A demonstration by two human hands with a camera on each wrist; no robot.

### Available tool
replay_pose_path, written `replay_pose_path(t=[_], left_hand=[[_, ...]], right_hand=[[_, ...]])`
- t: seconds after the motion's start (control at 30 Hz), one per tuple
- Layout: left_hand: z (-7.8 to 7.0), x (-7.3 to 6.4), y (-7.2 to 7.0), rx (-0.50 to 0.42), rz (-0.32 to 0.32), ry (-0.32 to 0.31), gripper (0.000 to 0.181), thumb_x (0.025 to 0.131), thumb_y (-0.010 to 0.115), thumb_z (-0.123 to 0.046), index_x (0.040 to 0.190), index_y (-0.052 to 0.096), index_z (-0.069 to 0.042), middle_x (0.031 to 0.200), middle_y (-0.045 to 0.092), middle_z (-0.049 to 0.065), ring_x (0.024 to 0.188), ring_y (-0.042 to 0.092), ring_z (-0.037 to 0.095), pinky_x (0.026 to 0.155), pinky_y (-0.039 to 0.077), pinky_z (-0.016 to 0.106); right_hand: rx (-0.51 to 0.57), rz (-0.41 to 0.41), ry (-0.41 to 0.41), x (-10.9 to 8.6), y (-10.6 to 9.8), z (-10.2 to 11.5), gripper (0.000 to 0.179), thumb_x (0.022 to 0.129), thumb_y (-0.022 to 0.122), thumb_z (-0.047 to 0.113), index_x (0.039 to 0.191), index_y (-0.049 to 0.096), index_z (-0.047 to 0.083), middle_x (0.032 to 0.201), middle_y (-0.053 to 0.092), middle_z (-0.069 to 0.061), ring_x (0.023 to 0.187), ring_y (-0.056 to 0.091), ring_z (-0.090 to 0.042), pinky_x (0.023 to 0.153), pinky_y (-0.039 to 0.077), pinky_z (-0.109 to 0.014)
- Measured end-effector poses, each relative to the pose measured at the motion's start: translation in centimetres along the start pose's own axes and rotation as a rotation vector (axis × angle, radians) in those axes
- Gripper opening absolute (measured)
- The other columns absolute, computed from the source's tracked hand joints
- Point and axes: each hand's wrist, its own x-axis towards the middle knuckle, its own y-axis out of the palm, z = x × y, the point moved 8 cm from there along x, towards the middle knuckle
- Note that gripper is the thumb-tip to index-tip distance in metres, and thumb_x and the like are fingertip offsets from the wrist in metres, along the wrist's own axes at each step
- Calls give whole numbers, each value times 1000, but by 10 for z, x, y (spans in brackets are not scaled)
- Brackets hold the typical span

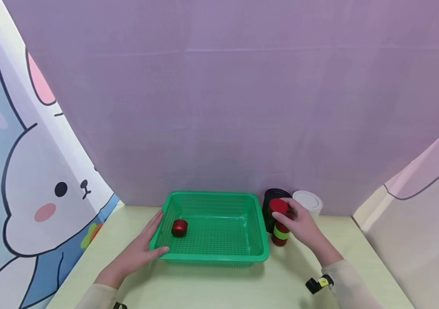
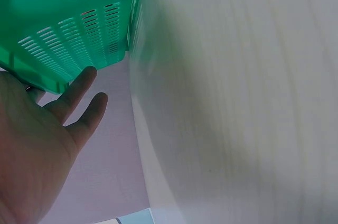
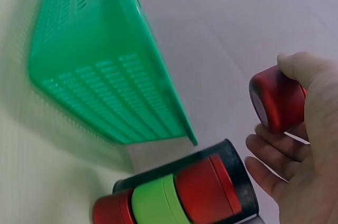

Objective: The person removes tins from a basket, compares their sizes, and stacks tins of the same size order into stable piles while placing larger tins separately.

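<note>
My left hand (image 1: 139,252) rests at the left side of a green plastic basket (image 1: 219,258), its thumb on the front rim and its fingers stretched along the side. Inside the basket, toward the left, lies a small shiny red tin (image 1: 179,228). With thumb and fingers my right hand (image 1: 303,224) holds another small red tin (image 3: 277,100), raised above a short stack. That stack has a red tin (image 3: 205,189) on top, a lime green tin (image 3: 158,200) in the middle and a red tin (image 3: 112,209) at the bottom.
Right behind the stack is a black canister (image 1: 267,213). A white canister with a lid (image 1: 307,201) stands to its right, partly behind my right hand. All of it is on a pale table (image 1: 219,287), with a purple cloth (image 1: 219,107) at the back.
</note>
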Motion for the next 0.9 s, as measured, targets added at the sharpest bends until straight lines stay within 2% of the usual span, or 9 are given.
replay_pose_path(t=[0.17, 0.4, 0.53, 0.73, 0.9], left_hand=[[0, 0, 0, -1, -1, -1, 108, 102, 80, -41, 180, 10, -15, 186, 10, 12, 167, 14, 48, 119, 33, 79], [2, 0, 1, -15, 3, 0, 108, 102, 80, -41, 180, 9, -16, 186, 10, 13, 168, 13, 48, 119, 32, 80], [2, 0, 1, -22, 4, -1, 108, 102, 80, -41, 180, 10, -15, 186, 10, 13, 168, 13, 48, 120, 31, 79], [1, 1, 1, -18, 4, -3, 108, 102, 80, -40, 179, 10, -14, 186, 10, 14, 168, 13, 48, 120, 31, 79], [2, 1, 2, -21, 3, -8, 108, 102, 80, -41, 180, 10, -15, 186, 10, 13, 168, 13, 48, 120, 31, 79]], right_hand=[[-24, -29, 12, -5, -9, -4, 48, 105, 80, 29, 144, 64, 7, 132, 72, -15, 120, 73, -35, 92, 60, -24], [-104, -82, 2, -10, -18, -11, 44, 104, 82, 28, 140, 68, 7, 126, 74, -9, 115, 69, -29, 92, 60, -29], [-127, -93, -9, -12, -19, -16, 44, 103, 83, 29, 138, 68, 6, 124, 73, -9, 112, 69, -28, 90, 60, -29], [-162, -131, -41, -13, -17, -23, 42, 102, 84, 27, 134, 70, 6, 120, 72, -6, 107, 68, -26, 90, 62, -37], [-165, -161, -44, -14, -16, -30, 40, 101, 86, 27, 132, 71, 6, 118, 71, -6, 103, 68, -24, 87, 59, -28]])
